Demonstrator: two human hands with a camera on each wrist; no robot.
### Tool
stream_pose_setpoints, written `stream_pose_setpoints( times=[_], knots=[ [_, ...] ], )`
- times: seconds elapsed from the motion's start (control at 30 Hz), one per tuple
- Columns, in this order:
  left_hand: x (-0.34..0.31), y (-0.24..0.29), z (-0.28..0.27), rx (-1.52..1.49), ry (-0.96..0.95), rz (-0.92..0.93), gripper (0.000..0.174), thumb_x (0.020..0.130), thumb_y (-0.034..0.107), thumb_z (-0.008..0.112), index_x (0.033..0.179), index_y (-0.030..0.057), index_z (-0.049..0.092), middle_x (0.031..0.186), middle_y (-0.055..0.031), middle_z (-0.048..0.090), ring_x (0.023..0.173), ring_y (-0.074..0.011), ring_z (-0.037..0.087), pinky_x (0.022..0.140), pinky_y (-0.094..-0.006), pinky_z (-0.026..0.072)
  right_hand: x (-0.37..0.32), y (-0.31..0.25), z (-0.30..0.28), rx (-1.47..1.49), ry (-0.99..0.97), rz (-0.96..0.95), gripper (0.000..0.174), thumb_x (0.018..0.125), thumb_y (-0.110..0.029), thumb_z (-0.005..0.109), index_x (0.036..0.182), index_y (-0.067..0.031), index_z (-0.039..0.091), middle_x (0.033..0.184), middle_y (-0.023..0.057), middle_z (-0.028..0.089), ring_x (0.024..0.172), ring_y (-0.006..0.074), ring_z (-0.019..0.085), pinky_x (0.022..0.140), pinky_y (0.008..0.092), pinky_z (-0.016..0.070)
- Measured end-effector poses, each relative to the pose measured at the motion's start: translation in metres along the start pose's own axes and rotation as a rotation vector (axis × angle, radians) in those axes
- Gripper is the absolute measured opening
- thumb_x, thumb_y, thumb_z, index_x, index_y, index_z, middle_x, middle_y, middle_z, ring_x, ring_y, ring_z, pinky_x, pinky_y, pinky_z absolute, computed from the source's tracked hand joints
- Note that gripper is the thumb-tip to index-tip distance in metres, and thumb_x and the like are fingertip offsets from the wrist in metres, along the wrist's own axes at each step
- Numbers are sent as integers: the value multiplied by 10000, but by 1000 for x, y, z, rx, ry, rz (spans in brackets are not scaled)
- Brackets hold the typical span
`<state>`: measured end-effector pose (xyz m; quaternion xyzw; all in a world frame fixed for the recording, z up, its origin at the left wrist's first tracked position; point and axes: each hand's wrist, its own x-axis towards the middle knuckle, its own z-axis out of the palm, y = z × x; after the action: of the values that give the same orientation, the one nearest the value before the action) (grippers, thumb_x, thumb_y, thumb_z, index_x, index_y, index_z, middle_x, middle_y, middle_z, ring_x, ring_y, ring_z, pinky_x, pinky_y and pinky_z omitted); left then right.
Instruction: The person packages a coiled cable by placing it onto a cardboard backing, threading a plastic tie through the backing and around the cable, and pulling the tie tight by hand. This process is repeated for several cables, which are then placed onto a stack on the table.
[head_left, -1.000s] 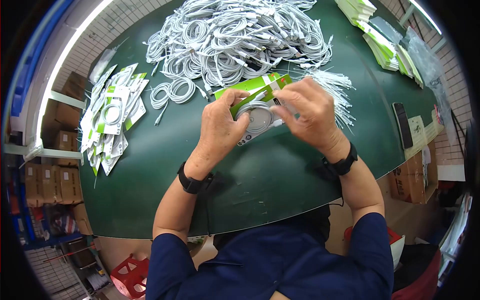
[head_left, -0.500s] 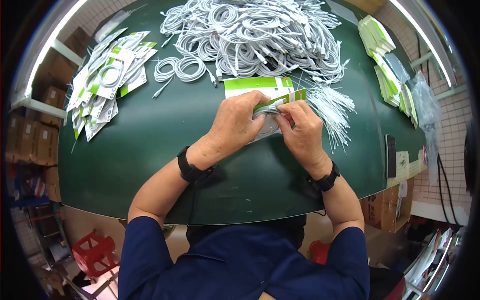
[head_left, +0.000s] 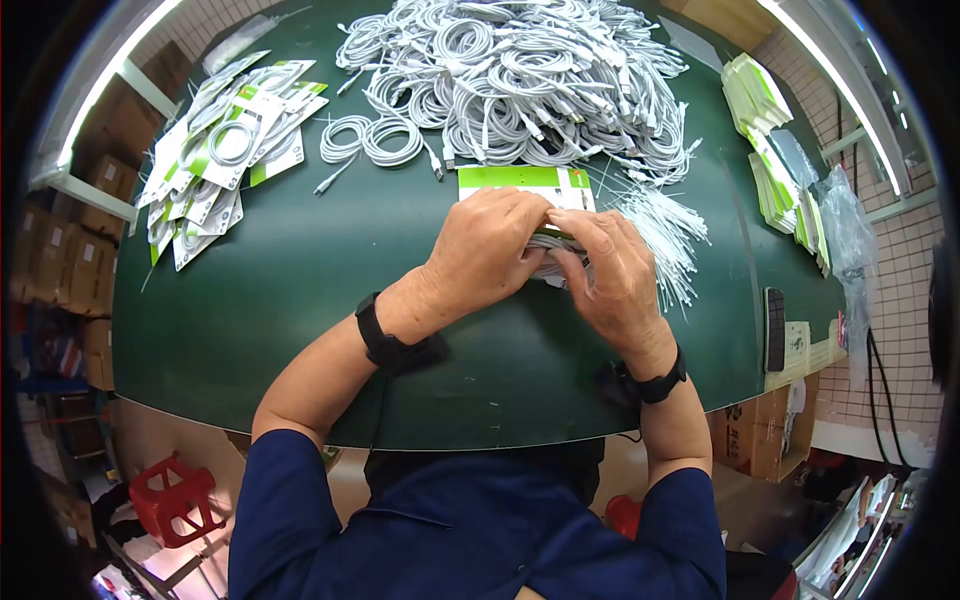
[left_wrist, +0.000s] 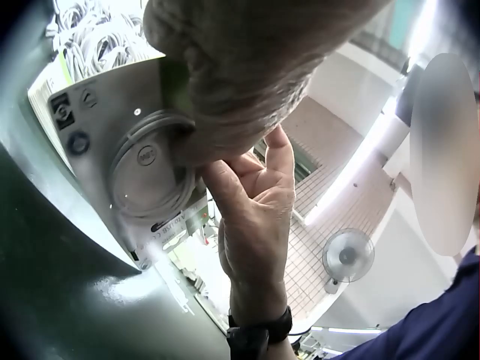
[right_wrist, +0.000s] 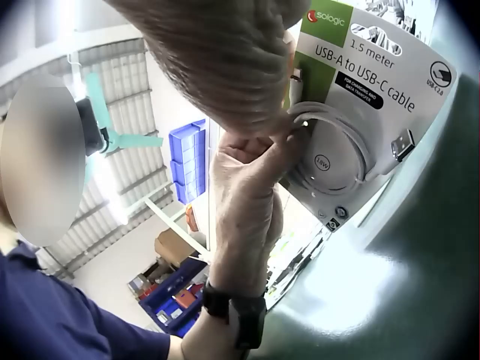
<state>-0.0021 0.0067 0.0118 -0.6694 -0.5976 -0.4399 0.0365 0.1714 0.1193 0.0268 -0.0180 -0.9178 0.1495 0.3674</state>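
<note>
Over the middle of the table, both hands hold a USB cable card, mostly covered by the fingers in the head view. The right wrist view shows the printed front of the card [right_wrist: 382,82], with a coiled white cable [right_wrist: 356,142] lying against it. My left hand [head_left: 490,245] grips the card's left side, its thumb by the coil. My right hand [head_left: 618,270] pinches the card near its green top edge, fingertips close against the left hand's. Just behind lies another green-and-white card [head_left: 520,178]. White cable ties [head_left: 665,235] are spread to the right.
A large heap of coiled cables [head_left: 520,85] covers the back of the table. Cards with cables [head_left: 225,150] are piled at left. Stacks of cards [head_left: 755,95], a plastic bag [head_left: 850,225] and a phone [head_left: 774,330] lie along the right side.
The right hand has come in from above the card to its top edge, beside the left hand. The card has tilted, so less of its face shows. The head view has shifted.
</note>
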Motion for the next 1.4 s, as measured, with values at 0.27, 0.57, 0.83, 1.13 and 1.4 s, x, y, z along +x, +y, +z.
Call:
stream_pose_setpoints(
  times=[0.27, 0.57, 0.83, 1.13, 1.4],
  knots=[
    [13, 14, -7, 130, 305, 77, 584, 683, 17, 881, 1220, 61, 654, 1142, -130, 667, 997, -347, 664, 818, -438, 568, -9, 4, 3, 277, 132, 340, 499, 889, 32, 765, 1352, -40, 593, 1116, 148, 730, 1030, 321, 734, 873, 420, 592],
    [5, 4, 10, 19, 357, -92, 490, 780, 20, 867, 1231, 97, 689, 1330, -173, 583, 1199, -339, 609, 971, -414, 541, -14, 3, 16, 678, 223, 542, 522, 956, 51, 673, 1451, -43, 539, 1119, 143, 717, 1005, 199, 722, 895, 342, 579],
    [8, 6, 27, -202, 326, -206, 374, 849, -1, 829, 1185, 143, 754, 1398, -182, 485, 1244, -328, 554, 1018, -405, 512, -15, 10, 19, 510, 283, 441, 406, 938, 35, 676, 1336, -47, 663, 1156, 157, 703, 996, 289, 705, 852, 380, 551],
    [6, 1, 36, -37, 356, -112, 216, 922, 29, 791, 1123, 79, 732, 1343, -161, 504, 1211, -308, 576, 998, -399, 524, -16, 10, 16, 304, 263, 389, 339, 933, -4, 720, 1267, -57, 705, 1126, 150, 709, 950, 319, 725, 810, 398, 577],
    [5, 0, 44, -26, 299, -67, 278, 836, 1, 853, 1085, 52, 740, 1332, -158, 510, 1176, -311, 585, 968, -400, 528, -18, 19, 24, -164, 268, 225, 363, 945, -65, 710, 1297, -94, 626, 1211, 230, 651, 823, 356, 754, 615, 408, 625]
  ],
)
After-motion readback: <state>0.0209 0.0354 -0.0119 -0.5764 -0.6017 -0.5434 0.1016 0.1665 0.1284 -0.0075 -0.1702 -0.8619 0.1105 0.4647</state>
